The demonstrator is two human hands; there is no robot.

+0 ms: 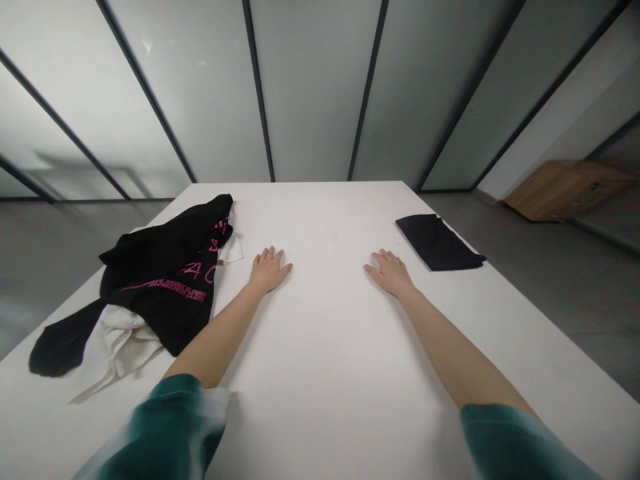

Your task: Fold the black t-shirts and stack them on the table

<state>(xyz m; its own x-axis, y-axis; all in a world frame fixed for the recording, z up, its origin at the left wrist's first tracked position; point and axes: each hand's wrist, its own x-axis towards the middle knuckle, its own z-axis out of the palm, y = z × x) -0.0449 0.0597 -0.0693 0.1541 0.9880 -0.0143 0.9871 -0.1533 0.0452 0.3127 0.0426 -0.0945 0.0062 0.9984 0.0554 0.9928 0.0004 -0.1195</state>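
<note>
My left hand [269, 269] lies palm down on the white table [320, 373], fingers stretched out and thumb apart, holding nothing. Just left of it is a heap of clothes: a black garment with pink lettering [165, 267] on top, a white cloth [117, 340] partly under it, and a dark piece of fabric [67, 339] sticking out at the near left. My right hand [390, 272] also rests flat on the table with its fingers spread and nothing in them. To its right, a folded black cloth [440, 243] lies flat near the table's right edge.
Frosted glass panels [315, 87] with dark frames stand behind the table's far edge. Grey floor [565, 287] shows on both sides. A wooden cabinet [565, 190] is at the far right, away from the table.
</note>
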